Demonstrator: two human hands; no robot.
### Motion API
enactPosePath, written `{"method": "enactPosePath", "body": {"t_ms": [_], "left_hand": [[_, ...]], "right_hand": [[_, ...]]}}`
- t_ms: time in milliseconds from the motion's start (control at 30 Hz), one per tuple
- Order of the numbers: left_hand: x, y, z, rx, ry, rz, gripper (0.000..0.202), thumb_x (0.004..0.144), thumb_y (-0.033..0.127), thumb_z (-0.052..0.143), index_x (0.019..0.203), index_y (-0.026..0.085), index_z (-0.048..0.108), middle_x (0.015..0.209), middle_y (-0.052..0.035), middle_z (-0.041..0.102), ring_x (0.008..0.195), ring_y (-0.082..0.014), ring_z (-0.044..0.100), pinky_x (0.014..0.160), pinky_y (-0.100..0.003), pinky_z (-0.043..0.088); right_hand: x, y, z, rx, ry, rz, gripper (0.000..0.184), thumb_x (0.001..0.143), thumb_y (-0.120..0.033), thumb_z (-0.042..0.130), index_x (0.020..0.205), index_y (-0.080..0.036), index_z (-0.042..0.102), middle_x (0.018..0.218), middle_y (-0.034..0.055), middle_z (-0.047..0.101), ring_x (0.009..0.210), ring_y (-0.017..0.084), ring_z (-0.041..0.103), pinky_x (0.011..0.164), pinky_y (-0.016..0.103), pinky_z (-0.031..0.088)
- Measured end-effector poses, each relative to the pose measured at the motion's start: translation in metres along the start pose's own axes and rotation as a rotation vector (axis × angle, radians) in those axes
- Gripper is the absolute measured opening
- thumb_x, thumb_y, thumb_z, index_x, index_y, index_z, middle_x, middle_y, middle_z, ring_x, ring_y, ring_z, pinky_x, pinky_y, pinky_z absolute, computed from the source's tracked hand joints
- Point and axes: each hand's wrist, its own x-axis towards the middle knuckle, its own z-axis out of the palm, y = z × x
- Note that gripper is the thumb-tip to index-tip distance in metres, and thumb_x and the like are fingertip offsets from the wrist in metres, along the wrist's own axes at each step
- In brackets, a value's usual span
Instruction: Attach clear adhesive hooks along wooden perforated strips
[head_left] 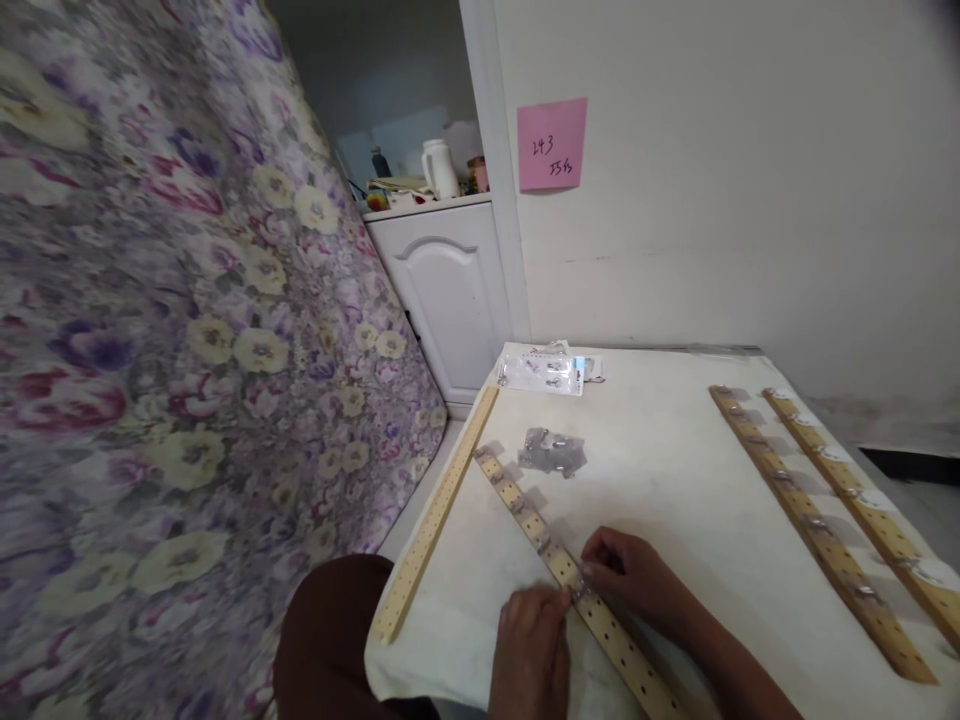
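Observation:
A long pale wooden strip [532,522] with rows of dark holes lies slantwise on the white-covered table. Small shiny metal clips are set along its upper part. My left hand [529,645] is closed against the strip's near edge, fingertips at one metal clip [577,587]. On the far side, my right hand [634,572] has its fingers curled in a pinch by the same clip; whatever lies between the fingertips is too small to make out. Below my hands the strip shows bare holes. Past its upper end lies a crumpled clear plastic bag [552,452] with small metal pieces.
Another holed strip [439,510] lies along the table's left edge. Two darker strips with fittings, the inner one [806,505] and the outer one [847,480], lie at right. Flat clear packages [541,372] rest at the back. A floral curtain [202,350] hangs at left.

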Motion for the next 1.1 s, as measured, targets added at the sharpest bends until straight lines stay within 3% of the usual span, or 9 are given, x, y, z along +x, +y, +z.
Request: {"method": "enactPosePath", "body": {"t_ms": [567,1100], "left_hand": [[0.001,0.001,0.001,0.013,-0.025,-0.041,0.039,0.083,0.004,0.045,0.117,0.020,0.054,0.093,-0.0084,0.063,0.084,-0.0231,0.057,0.069,-0.038,0.050],[0.001,-0.003,0.002,-0.024,-0.030,-0.082,0.034,0.085,0.007,0.042,0.111,0.021,0.058,0.090,-0.0071,0.065,0.083,-0.0218,0.058,0.071,-0.037,0.050]], "right_hand": [[0.006,0.007,0.008,0.032,0.015,0.079,0.024,0.058,-0.020,0.069,0.078,-0.017,0.058,0.058,-0.0069,0.049,0.056,0.010,0.043,0.053,0.023,0.031],[0.008,0.010,0.008,0.090,0.020,0.066,0.025,0.057,-0.022,0.071,0.077,-0.019,0.057,0.061,-0.0059,0.054,0.057,0.011,0.047,0.054,0.023,0.035]]}}
